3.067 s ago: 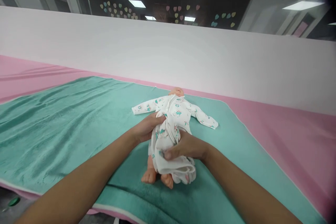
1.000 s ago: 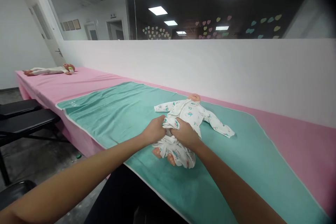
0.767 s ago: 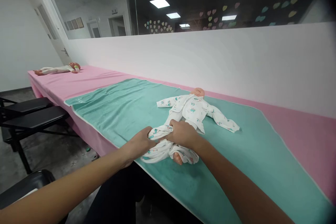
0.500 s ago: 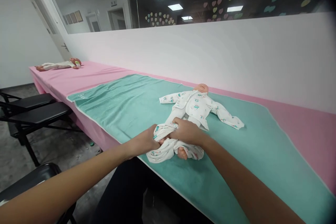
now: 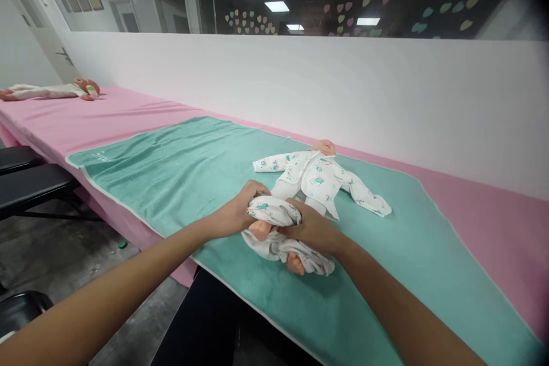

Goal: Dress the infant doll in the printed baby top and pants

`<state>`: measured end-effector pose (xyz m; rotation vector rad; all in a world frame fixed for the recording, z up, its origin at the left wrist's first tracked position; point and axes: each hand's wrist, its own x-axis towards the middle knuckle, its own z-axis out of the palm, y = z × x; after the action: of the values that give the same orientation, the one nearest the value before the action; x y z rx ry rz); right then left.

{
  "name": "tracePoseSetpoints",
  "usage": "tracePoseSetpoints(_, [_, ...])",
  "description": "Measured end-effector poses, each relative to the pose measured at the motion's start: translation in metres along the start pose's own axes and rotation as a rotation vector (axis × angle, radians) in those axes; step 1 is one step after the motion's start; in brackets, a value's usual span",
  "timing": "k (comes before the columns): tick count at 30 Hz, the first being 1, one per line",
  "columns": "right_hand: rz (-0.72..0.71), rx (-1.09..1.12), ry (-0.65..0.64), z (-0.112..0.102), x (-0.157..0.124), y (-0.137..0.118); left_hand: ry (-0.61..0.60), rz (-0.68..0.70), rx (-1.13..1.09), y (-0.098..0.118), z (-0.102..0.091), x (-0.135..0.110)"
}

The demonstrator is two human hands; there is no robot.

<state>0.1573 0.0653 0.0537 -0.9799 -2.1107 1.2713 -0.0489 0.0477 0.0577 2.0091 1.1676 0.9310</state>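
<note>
A baby doll [image 5: 322, 147] lies on its back on a teal towel [image 5: 180, 166], dressed in a white printed top [image 5: 319, 177] with the sleeves spread out. White printed trousers [image 5: 274, 211] are bunched around its legs. My left hand [image 5: 238, 213] grips the bunched cloth from the left. My right hand [image 5: 311, 230] grips it from the right, over the doll's leg. One bare foot [image 5: 259, 230] sticks out between my hands and another foot [image 5: 297, 263] shows below my right hand.
The towel lies on a long table with a pink cover [image 5: 480, 229] against a white wall [image 5: 343, 91]. A second dressed doll [image 5: 47, 90] lies at the table's far left end. Black chairs [image 5: 30, 180] stand on the floor to the left.
My view has swung right and down a little. Both hands keep their hold on the bunched trousers, and a bare foot has come out between them.
</note>
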Motion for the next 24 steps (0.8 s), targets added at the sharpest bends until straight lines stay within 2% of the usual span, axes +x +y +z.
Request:
tracePoseSetpoints(2, [-0.005, 0.019, 0.014, 0.001, 0.002, 0.000, -0.038, -0.013, -0.163, -0.010, 0.001, 0.004])
tracePoseSetpoints(5, [0.005, 0.039, 0.094, 0.001, 0.004, 0.001, -0.035, -0.164, -0.464, -0.025, 0.008, 0.008])
tracePoseSetpoints(8, [0.025, 0.040, 0.193, -0.001, 0.007, 0.008, -0.058, -0.238, -0.575, -0.033, 0.011, 0.011])
tracePoseSetpoints(12, [0.006, 0.135, 0.329, -0.010, 0.012, 0.021, -0.373, -0.245, -0.542, -0.027, -0.008, 0.017])
tracePoseSetpoints(14, [0.002, 0.263, 0.297, -0.015, 0.013, 0.026, -0.490, -0.245, -0.524, -0.025, -0.021, 0.024])
tracePoseSetpoints(15, [0.002, 0.334, 0.261, -0.018, 0.013, 0.027, -0.500, -0.243, -0.507, -0.025, -0.025, 0.029])
tracePoseSetpoints(17, [-0.005, 0.448, 0.218, -0.021, 0.013, 0.026, -0.410, -0.228, -0.434, -0.028, -0.027, 0.043])
tracePoseSetpoints(19, [-0.038, 0.480, 0.275, -0.022, 0.014, 0.024, -0.201, -0.189, -0.310, -0.034, -0.019, 0.063])
tracePoseSetpoints(21, [-0.097, 0.450, 0.356, -0.023, 0.015, 0.022, 0.009, -0.112, -0.168, -0.041, -0.003, 0.087])
tracePoseSetpoints(22, [-0.130, 0.429, 0.388, -0.025, 0.015, 0.022, 0.066, -0.054, -0.096, -0.043, 0.006, 0.099])
tracePoseSetpoints(24, [-0.189, 0.390, 0.459, -0.032, 0.017, 0.026, 0.104, 0.066, 0.083, -0.046, 0.024, 0.120])
